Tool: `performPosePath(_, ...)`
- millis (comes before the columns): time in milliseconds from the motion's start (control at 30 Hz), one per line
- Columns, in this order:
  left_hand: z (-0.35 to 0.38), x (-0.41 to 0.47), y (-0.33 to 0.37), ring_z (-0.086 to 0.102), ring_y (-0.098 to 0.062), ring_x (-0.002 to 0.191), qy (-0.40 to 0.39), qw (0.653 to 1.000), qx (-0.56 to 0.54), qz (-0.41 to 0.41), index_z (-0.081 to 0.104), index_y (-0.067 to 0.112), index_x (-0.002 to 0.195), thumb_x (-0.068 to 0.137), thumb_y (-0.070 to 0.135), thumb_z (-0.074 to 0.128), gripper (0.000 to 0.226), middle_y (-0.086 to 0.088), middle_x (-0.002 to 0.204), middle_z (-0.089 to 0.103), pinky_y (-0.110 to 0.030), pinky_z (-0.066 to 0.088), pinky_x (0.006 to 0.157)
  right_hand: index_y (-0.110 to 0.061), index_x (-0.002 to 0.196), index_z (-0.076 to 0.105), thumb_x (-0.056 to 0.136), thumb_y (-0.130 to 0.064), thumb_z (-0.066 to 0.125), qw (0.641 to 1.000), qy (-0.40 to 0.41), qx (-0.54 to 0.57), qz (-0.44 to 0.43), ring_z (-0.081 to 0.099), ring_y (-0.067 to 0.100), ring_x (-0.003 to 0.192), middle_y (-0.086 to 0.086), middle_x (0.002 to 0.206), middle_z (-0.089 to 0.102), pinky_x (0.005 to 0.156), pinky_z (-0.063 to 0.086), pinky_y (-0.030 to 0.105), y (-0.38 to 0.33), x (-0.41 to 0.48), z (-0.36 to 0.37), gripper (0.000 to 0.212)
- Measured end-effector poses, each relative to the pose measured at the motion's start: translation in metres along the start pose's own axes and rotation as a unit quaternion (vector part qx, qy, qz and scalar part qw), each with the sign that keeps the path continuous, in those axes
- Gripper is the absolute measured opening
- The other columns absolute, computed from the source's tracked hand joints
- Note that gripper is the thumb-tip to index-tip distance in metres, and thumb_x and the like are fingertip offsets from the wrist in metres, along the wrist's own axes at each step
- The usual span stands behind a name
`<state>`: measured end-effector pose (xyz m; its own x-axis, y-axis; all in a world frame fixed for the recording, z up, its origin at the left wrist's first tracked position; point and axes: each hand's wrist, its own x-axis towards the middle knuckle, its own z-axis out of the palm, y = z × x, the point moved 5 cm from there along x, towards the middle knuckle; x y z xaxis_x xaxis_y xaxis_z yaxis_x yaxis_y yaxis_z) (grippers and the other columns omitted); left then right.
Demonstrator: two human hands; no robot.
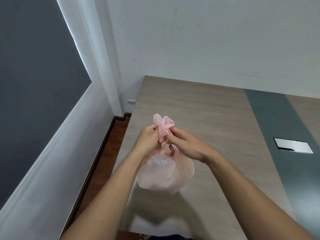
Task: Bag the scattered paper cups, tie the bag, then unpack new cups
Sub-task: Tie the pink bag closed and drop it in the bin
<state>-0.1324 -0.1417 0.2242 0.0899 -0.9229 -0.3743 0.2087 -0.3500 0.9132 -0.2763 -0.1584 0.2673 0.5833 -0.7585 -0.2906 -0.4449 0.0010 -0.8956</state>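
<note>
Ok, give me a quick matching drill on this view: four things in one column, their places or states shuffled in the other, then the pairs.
1 pink bag
2 left hand
3 silver plate
4 wall socket

A low on the wall, by the table's far left corner
B set in the grey strip
C hanging over the table
D pinching the bag's bunched top

Pairs: 1-C, 2-D, 3-B, 4-A

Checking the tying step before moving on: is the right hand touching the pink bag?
Touching. The head view shows the right hand pinching the gathered top of the pink bag, opposite the left hand.
</note>
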Motion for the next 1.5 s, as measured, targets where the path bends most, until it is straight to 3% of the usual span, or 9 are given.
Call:
performPosePath(200,0.007,-0.002,0.003,0.050,-0.019,0.060,0.026,0.996,0.038,0.078,0.081,0.039,0.109,0.114,0.040,0.055,0.027,0.001,0.058,0.054,-0.046,0.056,0.061,-0.025,0.109,0.074,0.110,-0.054,0.056,0.994,0.097,-0.009,-0.054,0.075,0.039,0.065,0.002,0.096,0.081,0.076,0.064,0.046,-0.006,0.002,0.000,0.035)
performPosePath(500,0.002,-0.009,0.007,0.056,0.000,0.056,0.026,0.986,0.067,0.152,0.057,0.039,0.159,0.119,0.044,0.040,0.044,0.016,0.065,0.066,-0.018,0.047,0.056,-0.011,0.094,0.065,0.113,-0.051,0.045,0.962,0.268,0.047,-0.023,0.075,0.042,0.059,0.028,0.082,0.071,0.061,0.061,0.066,0.018,0.015,-0.009,0.049)
performPosePath(667,-0.002,-0.015,0.009,0.070,0.005,0.087,-0.029,0.967,0.152,0.202,0.058,0.027,0.160,0.120,0.038,0.042,0.044,0.020,0.113,0.080,-0.011,0.054,0.078,-0.010,0.084,0.058,0.111,-0.051,0.039,0.947,0.321,-0.009,0.022,0.073,0.038,0.065,0.017,0.075,0.073,0.066,0.060,0.056,0.031,0.021,-0.019,0.052)
performPosePath(800,-0.006,-0.013,0.014,0.070,-0.003,0.131,-0.038,0.922,0.264,0.282,0.064,0.026,0.155,0.120,0.034,0.045,0.041,0.013,0.147,0.072,-0.023,0.057,0.107,-0.009,0.085,0.066,0.108,-0.038,0.052,0.958,0.283,-0.030,0.041,0.065,0.027,0.057,0.010,0.066,0.071,0.060,0.054,0.039,0.041,0.027,-0.023,0.040)
performPosePath(967,-0.009,-0.006,0.017,0.065,0.000,0.088,0.017,0.857,0.383,0.344,0.079,0.012,0.119,0.115,0.015,0.056,0.024,0.009,0.100,0.074,-0.012,0.046,0.076,-0.032,0.119,0.064,0.100,-0.030,0.073,0.978,0.202,-0.034,0.032,0.075,0.007,0.081,-0.010,0.093,0.077,0.073,0.059,0.030,0.040,0.028,-0.016,0.021)
performPosePath(1033,-0.012,-0.004,0.013,0.061,0.002,0.078,0.053,0.864,0.375,0.331,0.077,0.014,0.107,0.111,0.008,0.056,0.022,0.013,0.088,0.068,-0.014,0.042,0.069,-0.032,0.109,0.070,0.101,-0.035,0.073,0.981,0.175,-0.086,0.013,0.072,-0.001,0.094,-0.017,0.102,0.076,0.082,0.058,0.024,0.033,0.029,-0.013,0.009)
performPosePath(1167,-0.024,0.005,0.006,0.064,-0.015,0.078,0.124,0.891,0.333,0.282,0.072,0.015,0.096,0.115,0.020,0.054,0.027,0.005,0.085,0.069,-0.029,0.048,0.067,-0.011,0.073,0.051,0.105,-0.025,0.052,0.995,0.090,-0.032,0.027,0.042,0.008,0.059,-0.010,0.068,0.049,0.060,0.033,0.028,0.025,0.021,-0.008,0.035)
performPosePath(1367,-0.029,0.012,0.001,0.056,0.005,0.063,0.094,0.943,0.266,0.178,0.064,0.026,0.084,0.115,0.030,0.056,0.032,0.014,0.072,0.062,-0.015,0.040,0.060,-0.001,0.111,0.063,0.092,-0.036,0.082,0.990,-0.066,0.120,0.047,0.058,0.022,0.089,0.006,0.096,0.062,0.082,0.043,0.041,0.034,0.020,0.006,0.045)
performPosePath(1500,-0.034,0.021,-0.008,0.060,-0.007,0.074,0.053,0.970,0.206,0.119,0.072,0.007,0.092,0.112,0.041,0.062,0.040,0.003,0.080,0.073,-0.030,0.049,0.073,-0.013,0.113,0.065,0.092,-0.032,0.087,0.999,-0.004,0.036,0.026,0.059,0.012,0.084,-0.004,0.093,0.066,0.078,0.046,0.035,0.037,0.021,0.005,0.036)
